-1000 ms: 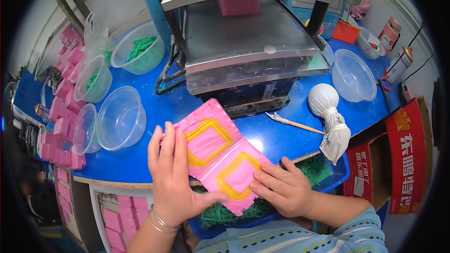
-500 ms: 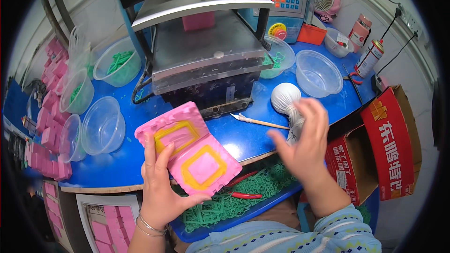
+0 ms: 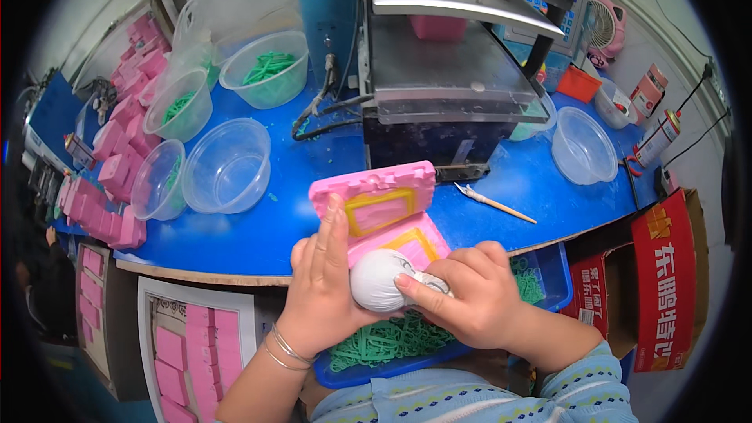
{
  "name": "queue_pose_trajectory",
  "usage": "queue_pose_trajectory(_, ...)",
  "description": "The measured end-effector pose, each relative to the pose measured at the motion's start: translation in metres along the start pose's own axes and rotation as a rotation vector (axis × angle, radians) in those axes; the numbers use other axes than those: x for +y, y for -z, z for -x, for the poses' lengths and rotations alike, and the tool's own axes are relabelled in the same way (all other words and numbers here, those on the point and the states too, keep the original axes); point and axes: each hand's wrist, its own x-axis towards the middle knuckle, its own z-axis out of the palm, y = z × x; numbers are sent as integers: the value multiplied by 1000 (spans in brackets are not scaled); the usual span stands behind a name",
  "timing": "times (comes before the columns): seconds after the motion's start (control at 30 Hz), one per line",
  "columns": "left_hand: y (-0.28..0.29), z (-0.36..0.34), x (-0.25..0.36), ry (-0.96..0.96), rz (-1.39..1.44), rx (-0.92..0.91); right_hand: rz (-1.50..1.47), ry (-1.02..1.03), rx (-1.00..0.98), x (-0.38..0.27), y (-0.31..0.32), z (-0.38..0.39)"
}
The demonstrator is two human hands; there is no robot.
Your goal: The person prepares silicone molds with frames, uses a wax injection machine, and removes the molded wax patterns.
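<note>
A blue worktable [image 3: 501, 188] is seen from above, its far edge taken up at twelve o'clock by a dark press machine [image 3: 454, 86] whose top is cut off by the frame. Clear plastic bowls [image 3: 227, 164] are set at nine to eleven o'clock, some holding green pieces, with stacked pink blocks [image 3: 117, 157] beyond them blurred by the lens rim. A thin wooden-handled brush [image 3: 495, 204] lies at three o'clock of the pink hinged mould [image 3: 380, 204], which is held open at the table's near edge, yellow-lined cavities showing. The mould's lower half is largely hidden behind a white cloth pouch [image 3: 376, 280]; what the pouch contains cannot be made out. Half a second earlier the pouch was by the machine under the reaching right hand; it has since been brought onto the mould. The left hand [image 3: 321, 290] is spread flat, fingers extended against the mould's left side, bracelets at the wrist. The right hand [image 3: 470, 298] is closed around the pouch's gathered neck, pressing it down. A blue tray [image 3: 548, 270] of green pieces sits below both hands.
</note>
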Motion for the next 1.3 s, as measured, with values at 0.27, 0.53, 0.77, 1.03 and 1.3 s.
queue_pose_trajectory(0.27,3,-1,0,10,26,-36,54,-34,10,3,10,3)
queue_pose_trajectory(0.53,3,3,-2,-20,-11,-33,55,-209,110,20,25,19)
queue_pose_trajectory(0.77,4,0,3,14,5,-47,-24,-32,136,13,13,-5)
queue_pose_trajectory(1.03,6,-1,1,38,54,-54,110,-62,210,20,16,-12)
queue_pose_trajectory(1.3,8,-2,-2,51,73,-20,95,-140,368,27,28,0)
